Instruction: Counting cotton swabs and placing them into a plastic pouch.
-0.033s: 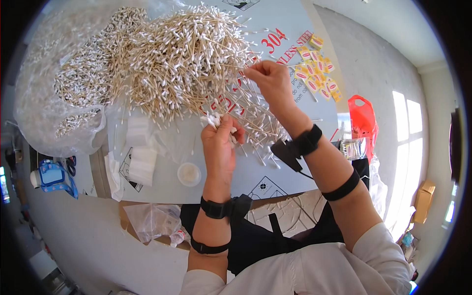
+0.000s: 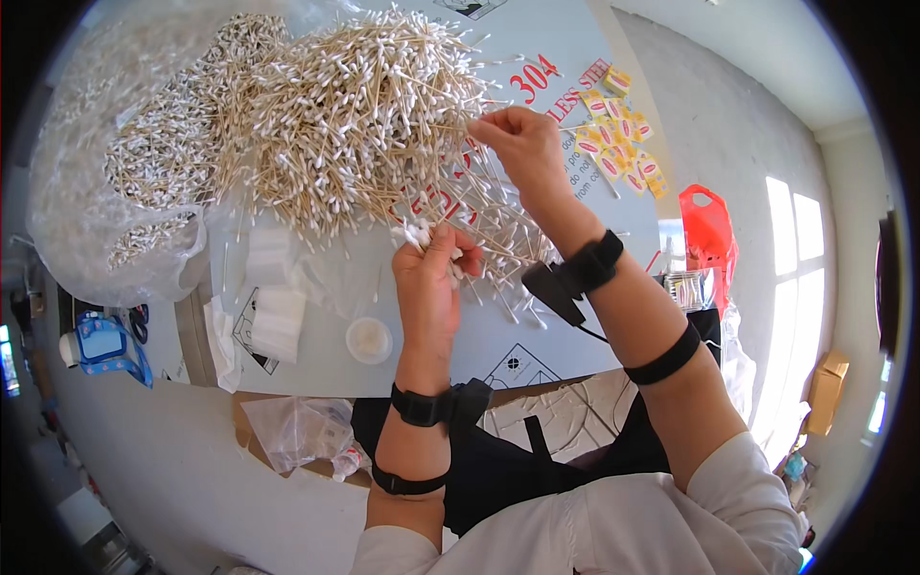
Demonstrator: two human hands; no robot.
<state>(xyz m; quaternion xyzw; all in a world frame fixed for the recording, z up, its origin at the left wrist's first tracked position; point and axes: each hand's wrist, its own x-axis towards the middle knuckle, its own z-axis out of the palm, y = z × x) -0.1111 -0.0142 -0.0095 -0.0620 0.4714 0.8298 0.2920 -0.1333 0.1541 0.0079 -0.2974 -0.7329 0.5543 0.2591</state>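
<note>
A big heap of double-ended cotton swabs [image 2: 359, 105] with white tips lies across the far middle of the table. My left hand [image 2: 428, 278] is closed around a small bunch of swabs [image 2: 414, 232], their white tips showing above the thumb and index finger. At the heap's right edge my right hand [image 2: 527, 153] is closed in a pinch, and a thin swab stick seems to run into its fingertips. More loose swabs [image 2: 513, 240] lie scattered between and beyond my two hands.
A clear plastic bag [image 2: 72, 211] full of swabs sits at the left. Nearer are white wrapped packs [image 2: 278, 321] and a small round tub [image 2: 369, 340]. Small yellow packets [image 2: 623, 134] lie at the right, with a red bag [image 2: 707, 230] beyond the table edge.
My right hand has shifted slightly left, toward the heap, with its forearm following. My left hand stays in place around its bunch.
</note>
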